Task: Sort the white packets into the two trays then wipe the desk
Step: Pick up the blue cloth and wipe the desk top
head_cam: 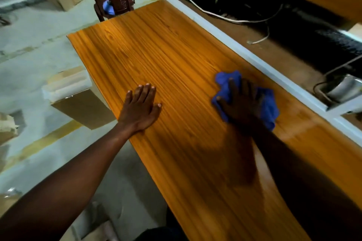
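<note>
With no white packets or trays in view on the table (176, 49), sorting looks finished and wiping is underway: the right hand (242, 101) presses flat on a crumpled blue cloth (269, 107) near the table's far edge, while the left hand (142, 105) rests flat, fingers straight, bracing.

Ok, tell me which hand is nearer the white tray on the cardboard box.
Left. The left hand lies flat near the desk edge beside the white tray; the right hand presses the blue cloth farther away.
</note>
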